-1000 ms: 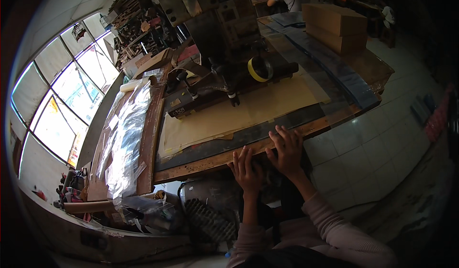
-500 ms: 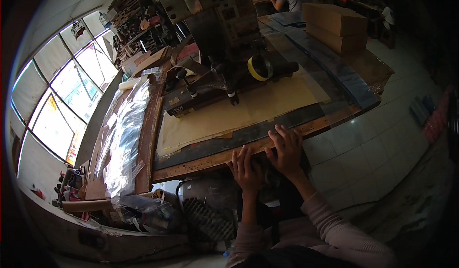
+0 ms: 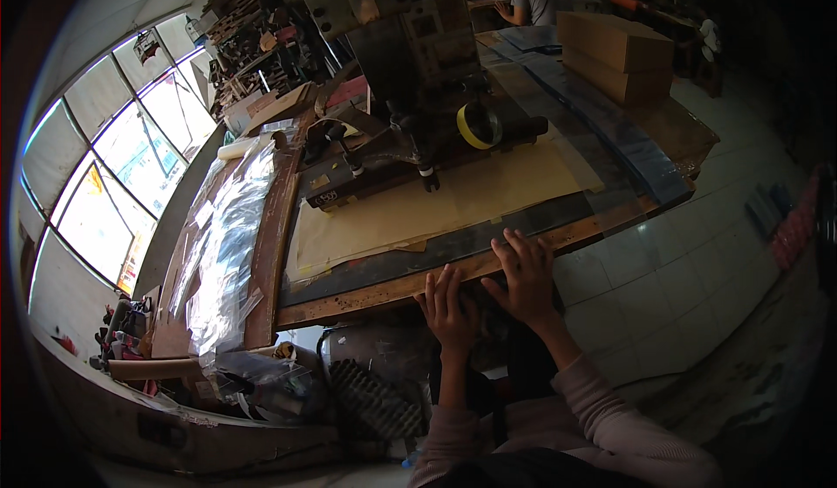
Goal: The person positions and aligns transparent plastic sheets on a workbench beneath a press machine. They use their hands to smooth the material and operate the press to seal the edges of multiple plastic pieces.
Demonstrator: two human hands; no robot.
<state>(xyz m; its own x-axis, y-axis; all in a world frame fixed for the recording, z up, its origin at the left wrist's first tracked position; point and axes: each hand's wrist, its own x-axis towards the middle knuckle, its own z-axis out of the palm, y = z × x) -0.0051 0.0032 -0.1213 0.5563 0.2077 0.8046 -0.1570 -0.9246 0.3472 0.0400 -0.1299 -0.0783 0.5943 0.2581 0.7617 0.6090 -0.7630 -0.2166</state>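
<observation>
My left hand rests at the wooden front edge of the workbench, fingers stretched forward and holding nothing. To its right, my right hand lies with fingers spread over the same edge, also without anything in it. Just beyond the fingertips runs a dark strip of bench top. Farther in, a large tan sheet lies flat under a heavy dark press machine. A yellow roll of tape hangs at the front of the machine.
Clear plastic sheets cover a board on the left. Cardboard boxes and bluish plastic sheets lie at the back right. A person in grey stands far behind. Bags and clutter sit below the bench at left.
Both hands stay at the bench edge in nearly the same pose. The view has shifted very slightly, and the far person's arm has moved a little.
</observation>
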